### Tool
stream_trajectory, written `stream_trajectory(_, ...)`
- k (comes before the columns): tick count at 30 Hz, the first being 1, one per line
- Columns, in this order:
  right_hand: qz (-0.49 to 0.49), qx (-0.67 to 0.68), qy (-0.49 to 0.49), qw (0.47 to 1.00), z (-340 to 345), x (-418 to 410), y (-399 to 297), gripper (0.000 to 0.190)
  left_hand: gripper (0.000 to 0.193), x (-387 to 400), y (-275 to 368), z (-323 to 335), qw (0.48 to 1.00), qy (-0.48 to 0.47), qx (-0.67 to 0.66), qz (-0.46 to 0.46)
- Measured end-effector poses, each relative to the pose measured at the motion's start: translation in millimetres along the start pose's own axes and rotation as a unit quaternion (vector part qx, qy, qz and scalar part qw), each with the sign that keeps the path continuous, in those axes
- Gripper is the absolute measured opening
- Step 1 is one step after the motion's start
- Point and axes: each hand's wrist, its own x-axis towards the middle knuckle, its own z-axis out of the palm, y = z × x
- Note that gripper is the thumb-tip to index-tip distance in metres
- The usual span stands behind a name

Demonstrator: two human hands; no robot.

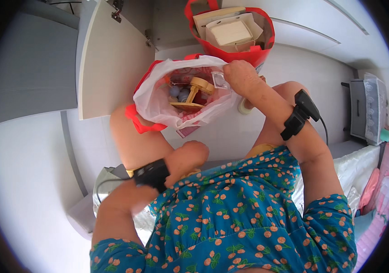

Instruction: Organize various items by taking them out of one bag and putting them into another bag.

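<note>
My right hand (244,76) pinches the right rim of a white plastic bag (151,99) that lines a red bag (139,76). Inside lie a yellow plastic piece (194,90) with a flower-like top, some bluish round items (179,92) and a small clear packet (219,81) near my right fingers. Below the bag, over my lap, my left hand (189,157) is blurred with its fingers curled under. Whether it holds anything is hidden. A red handle (143,123) hangs at the bag's lower left.
Behind stands a second red bag (264,56) with a white box (232,33) and papers. An open cabinet door (116,65) juts out at left. White drawers (303,29) line the back right. A grey cabinet (358,107) with a lace cover stands far right.
</note>
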Motion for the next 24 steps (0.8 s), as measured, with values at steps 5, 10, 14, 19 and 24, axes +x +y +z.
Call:
stream_trajectory(5,0.016,0.075,0.047,0.996,5,7,21,0.013,0.016,57,-38,25,0.983,-0.08,-0.153,-0.06)
stream_trajectory(10,-0.001,0.083,0.022,0.996,1,2,15,0.007,0.016,111,-68,59,0.959,-0.058,-0.227,-0.161)
stream_trajectory(14,-0.006,0.042,-0.027,0.999,-11,-1,9,0.008,0.017,139,-76,106,0.941,-0.049,-0.254,-0.219)
stream_trajectory(19,-0.049,0.118,-0.063,0.99,-19,1,16,0.01,0.017,155,-61,160,0.923,-0.047,-0.295,-0.244)
stream_trajectory(24,-0.047,0.17,-0.04,0.983,-11,4,12,0.011,0.018,162,-54,183,0.906,-0.046,-0.322,-0.272)
